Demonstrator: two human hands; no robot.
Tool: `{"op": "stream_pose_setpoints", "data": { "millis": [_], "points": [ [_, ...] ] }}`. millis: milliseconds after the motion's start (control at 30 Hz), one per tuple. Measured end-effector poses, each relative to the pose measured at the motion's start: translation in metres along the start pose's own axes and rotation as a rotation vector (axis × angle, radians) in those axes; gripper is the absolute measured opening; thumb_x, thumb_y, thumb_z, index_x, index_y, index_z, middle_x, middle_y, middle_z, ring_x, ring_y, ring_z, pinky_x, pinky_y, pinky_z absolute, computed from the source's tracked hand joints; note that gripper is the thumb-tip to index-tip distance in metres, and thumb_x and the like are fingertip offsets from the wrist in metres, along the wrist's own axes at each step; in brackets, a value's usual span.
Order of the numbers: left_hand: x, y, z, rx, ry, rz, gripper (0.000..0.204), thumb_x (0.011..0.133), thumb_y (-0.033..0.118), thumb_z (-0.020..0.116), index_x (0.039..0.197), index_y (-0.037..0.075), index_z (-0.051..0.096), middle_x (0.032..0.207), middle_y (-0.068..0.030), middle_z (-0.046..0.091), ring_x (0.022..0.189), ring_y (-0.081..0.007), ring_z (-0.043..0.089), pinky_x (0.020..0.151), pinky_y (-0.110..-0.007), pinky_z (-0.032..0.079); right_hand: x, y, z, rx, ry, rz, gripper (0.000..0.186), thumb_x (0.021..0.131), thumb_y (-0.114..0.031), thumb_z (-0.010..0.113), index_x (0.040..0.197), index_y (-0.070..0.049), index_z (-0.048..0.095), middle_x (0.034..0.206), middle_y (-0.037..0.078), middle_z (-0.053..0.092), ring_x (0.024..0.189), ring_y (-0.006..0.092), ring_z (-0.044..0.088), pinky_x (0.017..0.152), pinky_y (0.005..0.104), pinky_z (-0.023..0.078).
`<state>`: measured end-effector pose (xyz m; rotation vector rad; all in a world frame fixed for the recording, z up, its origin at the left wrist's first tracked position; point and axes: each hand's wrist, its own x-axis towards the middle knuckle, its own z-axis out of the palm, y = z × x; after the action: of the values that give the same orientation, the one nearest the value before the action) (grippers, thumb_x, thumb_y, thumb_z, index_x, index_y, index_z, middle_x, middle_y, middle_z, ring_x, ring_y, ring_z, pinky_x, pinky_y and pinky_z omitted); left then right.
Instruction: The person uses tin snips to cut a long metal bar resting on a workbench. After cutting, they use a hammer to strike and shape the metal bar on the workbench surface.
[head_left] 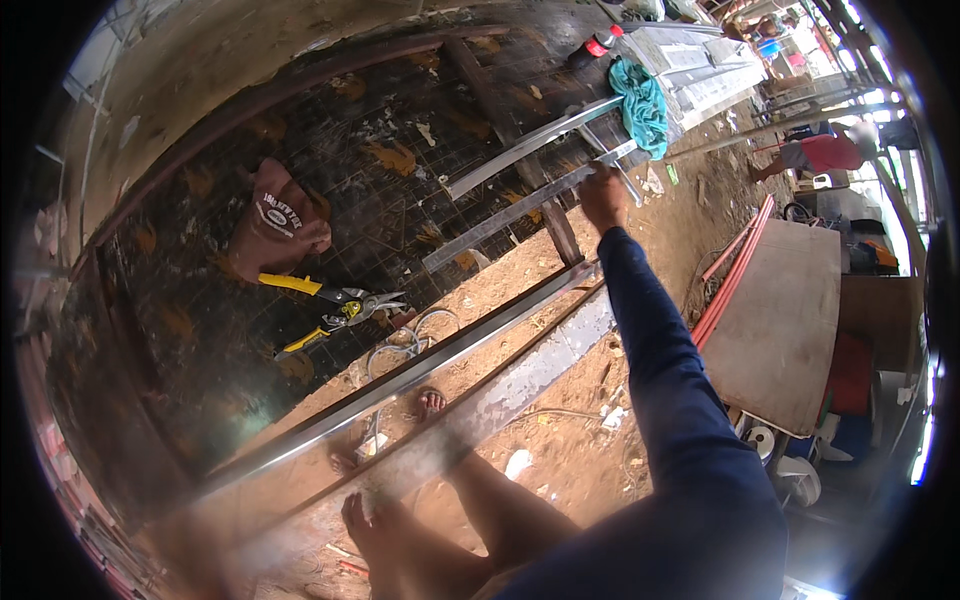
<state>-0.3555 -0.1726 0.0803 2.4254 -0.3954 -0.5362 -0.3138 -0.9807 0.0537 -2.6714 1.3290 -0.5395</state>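
My right hand (605, 198) is closed on a long metal strip (510, 215) lying across the dark worktop. A second metal strip (525, 145) lies parallel beyond it, near a crumpled teal cloth (640, 105). My left hand (365, 520) is low in the view by a weathered beam (540, 350), its fingers hazy and hard to read. A long shiny rail (390, 387) runs diagonally between my hands and the worktop. Yellow-handled tin snips (345, 310) lie open on the dark surface, beside a brown printed cloth (275, 225).
A bottle with a red label (595, 48) stands at the far end. At right, red pipes (730, 270) lean by a large board (770, 330). A person in a red top (830, 150) is bent over farther back. My feet (432, 402) are on sandy ground below.
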Motion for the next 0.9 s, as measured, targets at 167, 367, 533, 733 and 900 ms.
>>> {"op": "stream_pose_setpoints", "data": {
  "millis": [167,367,533,733,900],
  "points": [
    [-0.116,-0.140,-0.001,0.135,-0.115,-0.424,0.052,0.092,0.007,0.079,0.142,-0.005,0.067,0.133,-0.0252,0.068,0.109,-0.0376,0.073,0.096,-0.048,0.061,0.029,0.026,0.022,-0.252,-0.099,0.126,0.044,0.092,-0.024,0.075,0.131,-0.004,0.079,0.124,0.028,0.079,0.129,0.0424,0.070,0.110,0.0553,0.054],
    [-0.150,-0.185,-0.007,0.246,-0.201,-0.500,0.051,0.093,0.024,0.082,0.135,-0.004,0.075,0.124,-0.0286,0.074,0.101,-0.0392,0.079,0.091,-0.049,0.064,0.013,0.021,0.023,0.001,0.137,-0.138,0.037,0.100,-0.017,0.070,0.135,-0.007,0.073,0.118,0.025,0.075,0.103,0.0424,0.075,0.089,0.0560,0.061],
    [-0.075,-0.137,0.007,0.035,0.012,-0.563,0.048,0.101,0.019,0.077,0.145,0.002,0.069,0.133,-0.0193,0.073,0.107,-0.0298,0.075,0.088,-0.042,0.060,-0.120,-0.215,-0.039,0.405,0.005,-0.533,0.029,0.100,-0.003,0.073,0.128,-0.008,0.073,0.132,0.017,0.072,0.124,0.0392,0.069,0.106,0.0497,0.058],
    [-0.013,-0.112,0.001,-0.104,0.167,-0.435,0.040,0.104,0.012,0.078,0.143,0.005,0.072,0.130,-0.0180,0.073,0.108,-0.0305,0.077,0.091,-0.042,0.064,-0.203,-0.383,0.009,0.242,-0.490,-0.728,0.090,0.090,-0.030,0.093,0.164,-0.001,0.050,0.149,0.026,0.061,0.137,0.0443,0.058,0.119,0.0546,0.048],
    [-0.021,-0.111,-0.068,0.003,0.340,-0.332,0.041,0.101,0.010,0.080,0.140,0.003,0.074,0.129,-0.0209,0.076,0.106,-0.0334,0.078,0.091,-0.043,0.063,-0.203,-0.402,0.024,0.323,-0.753,-0.673,0.097,0.087,-0.035,0.095,0.166,-0.002,0.047,0.142,0.030,0.066,0.130,0.0500,0.064,0.112,0.0567,0.053]
  ]
}}
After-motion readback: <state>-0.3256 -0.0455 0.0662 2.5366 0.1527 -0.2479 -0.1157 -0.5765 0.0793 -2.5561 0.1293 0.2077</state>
